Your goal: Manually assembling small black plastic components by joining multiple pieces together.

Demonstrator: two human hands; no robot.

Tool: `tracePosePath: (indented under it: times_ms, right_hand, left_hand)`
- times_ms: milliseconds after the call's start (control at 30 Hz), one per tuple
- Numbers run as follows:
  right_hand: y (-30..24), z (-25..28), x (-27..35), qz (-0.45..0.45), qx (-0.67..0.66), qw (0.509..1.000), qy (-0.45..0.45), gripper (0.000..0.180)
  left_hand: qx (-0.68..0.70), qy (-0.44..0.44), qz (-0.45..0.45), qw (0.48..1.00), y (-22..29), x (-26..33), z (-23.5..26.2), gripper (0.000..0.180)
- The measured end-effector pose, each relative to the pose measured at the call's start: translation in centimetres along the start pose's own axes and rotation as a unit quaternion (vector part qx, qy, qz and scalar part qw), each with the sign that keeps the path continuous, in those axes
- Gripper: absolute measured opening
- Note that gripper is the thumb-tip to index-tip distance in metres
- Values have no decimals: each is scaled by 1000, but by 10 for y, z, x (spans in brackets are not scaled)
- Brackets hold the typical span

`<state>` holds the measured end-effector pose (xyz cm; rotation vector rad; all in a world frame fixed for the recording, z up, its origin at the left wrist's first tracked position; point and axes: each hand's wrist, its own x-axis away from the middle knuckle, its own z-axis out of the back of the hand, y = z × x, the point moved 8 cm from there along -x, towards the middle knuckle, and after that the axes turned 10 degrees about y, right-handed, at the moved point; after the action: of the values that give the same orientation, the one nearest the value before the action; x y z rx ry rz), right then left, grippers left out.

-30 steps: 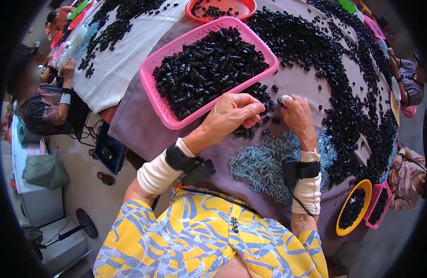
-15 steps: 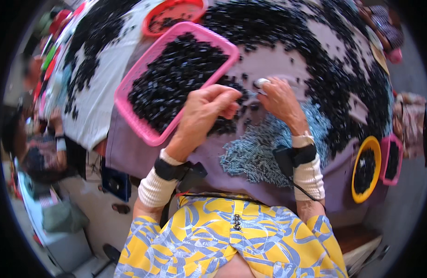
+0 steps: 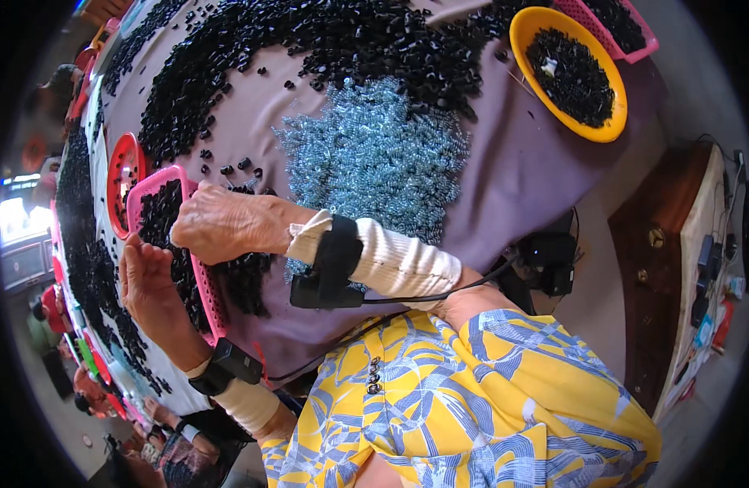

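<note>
A pink plastic basket (image 3: 208,299) full of small black plastic parts (image 3: 157,215) stands at the left edge of the table. Above its near side my right hand (image 3: 228,221) is closed, knuckles up, and its fingertips are hidden. Just beside it and lower, my left hand (image 3: 153,285) is over the basket's outer side with its fingers curled in. Whatever either hand holds is too small or hidden to make out. Right of the hands lies a heap of small bluish metal springs (image 3: 378,163). Loose black parts (image 3: 244,163) are scattered between heap and basket.
A broad band of black parts (image 3: 252,37) curves across the mauve cloth (image 3: 504,187). A yellow bowl (image 3: 616,122) and another pink basket (image 3: 639,55) hold dark pieces at upper right. A red tray (image 3: 117,191) stands beyond the near basket. Another person (image 3: 183,459) sits at lower left.
The view has swung toward the right. My right hand has left the edge of the spring heap and come over to the basket, close to my left hand.
</note>
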<state>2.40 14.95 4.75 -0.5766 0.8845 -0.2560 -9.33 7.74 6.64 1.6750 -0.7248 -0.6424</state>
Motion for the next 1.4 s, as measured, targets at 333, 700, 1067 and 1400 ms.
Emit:
tracePosePath:
  times_ms: [333,700,1067,1400]
  right_hand:
    - [-26,3,3,40,-28,998,50,12]
    - [-37,-17,5,19,-60,997,-47,12]
    - [-52,-27,10,53,-90,988,-118,16]
    - [-56,-1,-18,87,-97,989,-71,13]
  left_hand:
    - [-29,-11,2,1000,2,-7,-9,27]
    - [-58,62,3,996,2,4,-11,25]
    - [7,124,21,992,-3,21,0,21]
    - [10,72,-282,956,113,89,17,57]
